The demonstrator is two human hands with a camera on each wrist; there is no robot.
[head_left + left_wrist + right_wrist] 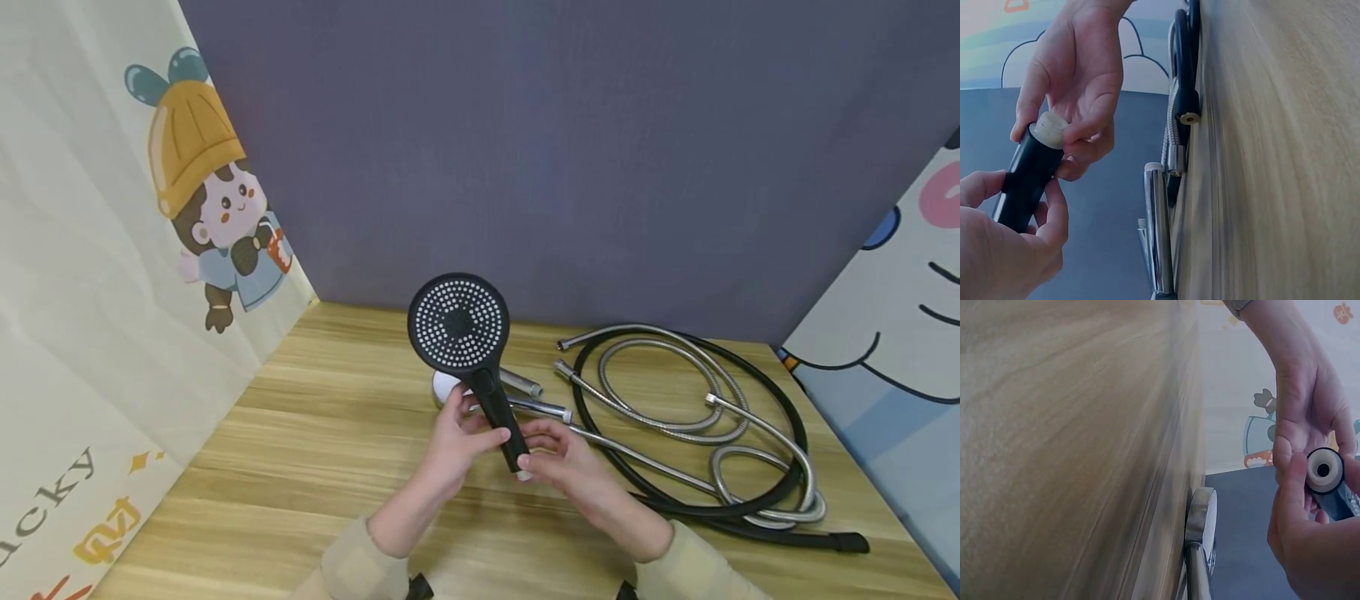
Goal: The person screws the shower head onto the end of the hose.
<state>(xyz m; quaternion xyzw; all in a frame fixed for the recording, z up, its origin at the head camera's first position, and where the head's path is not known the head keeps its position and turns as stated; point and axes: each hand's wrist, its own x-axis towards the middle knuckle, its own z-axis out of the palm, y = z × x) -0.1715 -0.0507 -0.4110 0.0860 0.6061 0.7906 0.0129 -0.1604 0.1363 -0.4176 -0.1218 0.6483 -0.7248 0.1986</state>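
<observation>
A black shower head [458, 325] is held up above the table, its round face with many white nozzles turned toward the head camera. My left hand [448, 446] grips the middle of its handle, thumb across the front. At the handle's lower end, my right hand [566, 462] pinches just beside the white threaded end [1051, 129]. The right wrist view looks into the round hole of that end. Behind the handle, two chrome shower heads lie on the table, one showing its handle [540, 408] and the other its handle tip [521, 382].
Coiled on the right of the wooden table [300, 467] are several silver metal hoses [652, 427] and a black hose [795, 425]. The black hose's end [847, 542] points to the right edge. A grey-blue panel [555, 167] stands behind, with printed sheets on both sides.
</observation>
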